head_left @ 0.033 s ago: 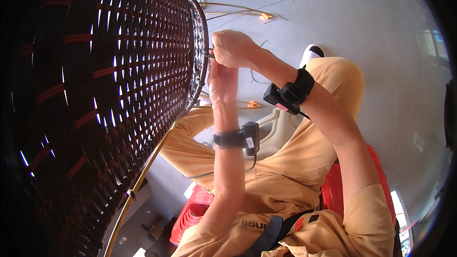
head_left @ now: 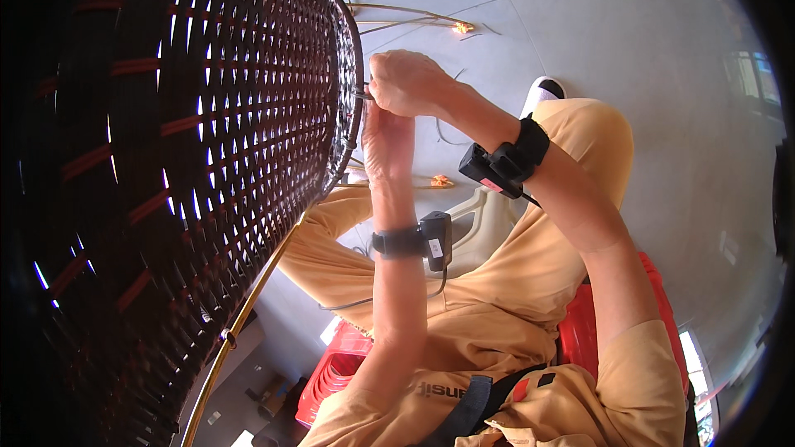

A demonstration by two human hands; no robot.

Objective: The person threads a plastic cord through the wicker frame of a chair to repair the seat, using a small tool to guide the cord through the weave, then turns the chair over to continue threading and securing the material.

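A large dark-brown and reddish woven piece (head_left: 207, 99) with a rounded rim fills the left side, edged lower down by a gold metal rod (head_left: 257, 290). At its rim, my right hand (head_left: 406, 83) is closed, with a short thin dark piece (head_left: 363, 93) poking out toward the weave; what exactly my fingers grip is unclear. My left hand (head_left: 389, 145) is upright just beneath the right one, beside the rim, its fingers mostly hidden. Both wrists carry black strapped devices.
Gold metal frames (head_left: 397, 12) with orange tips lie on the grey floor (head_left: 671, 50), along with loose thin dark strands (head_left: 447, 134). My bent legs (head_left: 580, 141) surround a beige plastic object (head_left: 480, 223). A red plastic seat (head_left: 580, 323) is beneath me.
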